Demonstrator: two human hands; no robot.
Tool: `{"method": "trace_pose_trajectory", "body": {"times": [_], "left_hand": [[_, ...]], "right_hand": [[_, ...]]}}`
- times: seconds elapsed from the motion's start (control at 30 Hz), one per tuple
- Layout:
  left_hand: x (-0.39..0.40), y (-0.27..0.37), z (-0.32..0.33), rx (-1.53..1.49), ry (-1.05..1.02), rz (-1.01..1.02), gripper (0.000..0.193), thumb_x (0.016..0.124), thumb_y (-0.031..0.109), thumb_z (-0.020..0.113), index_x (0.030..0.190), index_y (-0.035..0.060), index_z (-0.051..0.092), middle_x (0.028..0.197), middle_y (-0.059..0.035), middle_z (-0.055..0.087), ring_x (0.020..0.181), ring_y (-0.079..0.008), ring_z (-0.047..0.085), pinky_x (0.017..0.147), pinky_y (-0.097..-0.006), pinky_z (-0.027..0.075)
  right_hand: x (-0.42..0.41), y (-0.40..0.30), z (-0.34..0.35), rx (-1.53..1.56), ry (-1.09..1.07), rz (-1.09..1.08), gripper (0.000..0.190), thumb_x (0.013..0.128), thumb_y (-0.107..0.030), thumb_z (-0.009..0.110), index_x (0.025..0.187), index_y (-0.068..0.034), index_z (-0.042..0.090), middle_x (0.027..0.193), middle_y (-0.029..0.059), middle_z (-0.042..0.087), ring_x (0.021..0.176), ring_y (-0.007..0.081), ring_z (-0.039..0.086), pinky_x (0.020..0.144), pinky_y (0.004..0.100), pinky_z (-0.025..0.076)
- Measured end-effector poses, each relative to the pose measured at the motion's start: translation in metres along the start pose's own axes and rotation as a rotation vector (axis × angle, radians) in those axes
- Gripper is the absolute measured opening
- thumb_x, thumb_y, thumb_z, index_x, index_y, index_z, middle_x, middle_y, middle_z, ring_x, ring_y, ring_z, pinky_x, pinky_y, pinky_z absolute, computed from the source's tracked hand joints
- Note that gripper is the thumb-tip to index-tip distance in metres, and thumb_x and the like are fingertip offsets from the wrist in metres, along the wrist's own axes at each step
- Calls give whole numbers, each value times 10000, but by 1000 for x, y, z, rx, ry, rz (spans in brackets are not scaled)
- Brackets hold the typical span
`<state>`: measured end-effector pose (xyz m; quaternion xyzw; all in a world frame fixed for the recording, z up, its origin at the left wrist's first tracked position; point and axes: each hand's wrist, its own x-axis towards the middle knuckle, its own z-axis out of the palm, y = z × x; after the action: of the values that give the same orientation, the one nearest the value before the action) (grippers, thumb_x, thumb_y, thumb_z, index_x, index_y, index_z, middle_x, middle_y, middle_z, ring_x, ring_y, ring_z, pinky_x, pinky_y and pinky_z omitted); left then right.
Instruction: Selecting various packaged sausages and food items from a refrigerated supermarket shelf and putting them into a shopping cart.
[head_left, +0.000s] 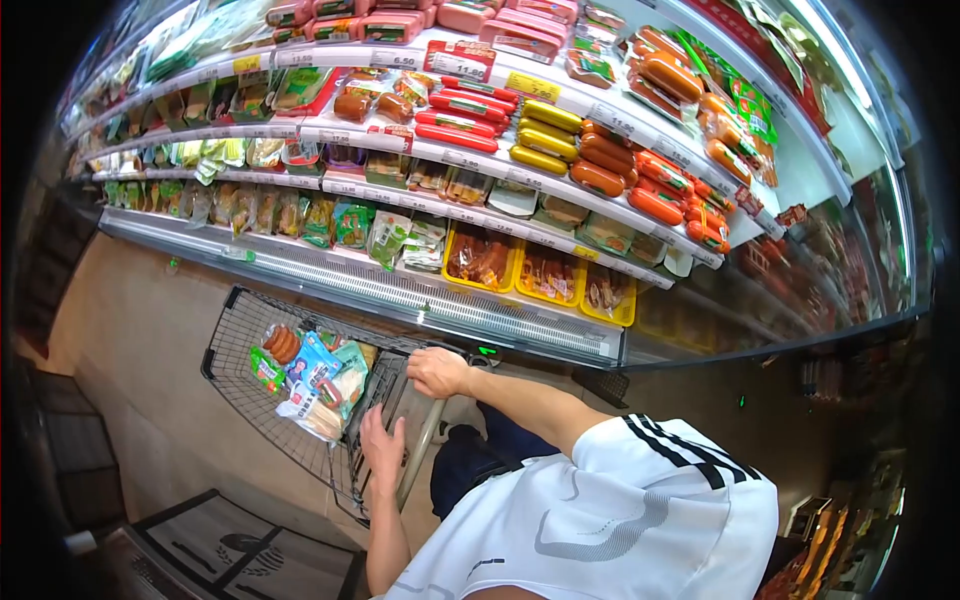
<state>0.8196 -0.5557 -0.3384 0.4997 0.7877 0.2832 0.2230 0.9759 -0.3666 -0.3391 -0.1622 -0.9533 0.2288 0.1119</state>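
Note:
My right hand (439, 372) is closed around the far end of the shopping cart's handle (421, 450). My left hand (382, 444) hovers by the near side of the cart, its fingers apart and nothing in them. Inside the wire shopping cart (262, 424) several packages lie heaped together. Among them are a pack of brown sausages (283, 345), a green package (265, 369), a blue bag (313, 361), a teal bag (352, 379) and a clear-and-white food pack (319, 420).
A refrigerated display (420, 307) curves past the cart's far side. Its shelves hold red sausages (457, 131), yellow sausages (541, 142) and pink packaged meat (390, 28). Yellow baskets (517, 281) stand on the bottom shelf. A dark-framed display stand (255, 547) is at the lower left.

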Motion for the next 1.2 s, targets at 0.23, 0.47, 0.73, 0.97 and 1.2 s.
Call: {"method": "trace_pose_trajectory", "body": {"times": [0.23, 0.47, 0.73, 0.97, 1.2], "left_hand": [[4, -14, 12, 76, 48, -64, 313, 863, 191, 653, 1105, -5, 633, 1094, -166, 623, 1056, -377, 567, 926, -457, 448], [-1, -20, 15, 107, 77, -89, 203, 853, 208, 649, 901, 11, 633, 967, -168, 605, 944, -387, 583, 830, -473, 461], [-23, -23, 22, 87, 112, -87, 195, 822, 194, 682, 825, 17, 601, 907, -172, 577, 886, -392, 575, 778, -482, 458], [-33, -15, 24, 36, 138, -123, 170, 809, 189, 684, 843, 34, 623, 904, -155, 582, 894, -376, 583, 778, -465, 467], [-32, -13, 26, 19, 182, -157, 174, 777, 195, 712, 802, 42, 633, 906, -127, 603, 853, -336, 607, 760, -439, 485]], "right_hand": [[-17, -14, 10, -32, 52, 101, 140, 796, -212, 603, 825, -87, 658, 858, 88, 660, 903, 283, 638, 811, 403, 495], [-41, -28, 18, 4, -19, 174, 170, 810, -225, 572, 803, -88, 673, 843, 95, 693, 829, 286, 676, 753, 422, 512], [-62, -42, -2, 388, -14, 194, 202, 848, -208, 599, 923, -55, 708, 933, 119, 709, 879, 315, 676, 792, 426, 529], [-27, 43, -89, 294, 445, 412, 167, 847, -146, 646, 963, -40, 701, 949, 159, 689, 897, 338, 665, 816, 408, 534], [46, 173, -246, -331, 587, 467, 396, 792, -176, 705, 1161, -71, 609, 1128, 169, 599, 1094, 358, 564, 939, 453, 471]]}}
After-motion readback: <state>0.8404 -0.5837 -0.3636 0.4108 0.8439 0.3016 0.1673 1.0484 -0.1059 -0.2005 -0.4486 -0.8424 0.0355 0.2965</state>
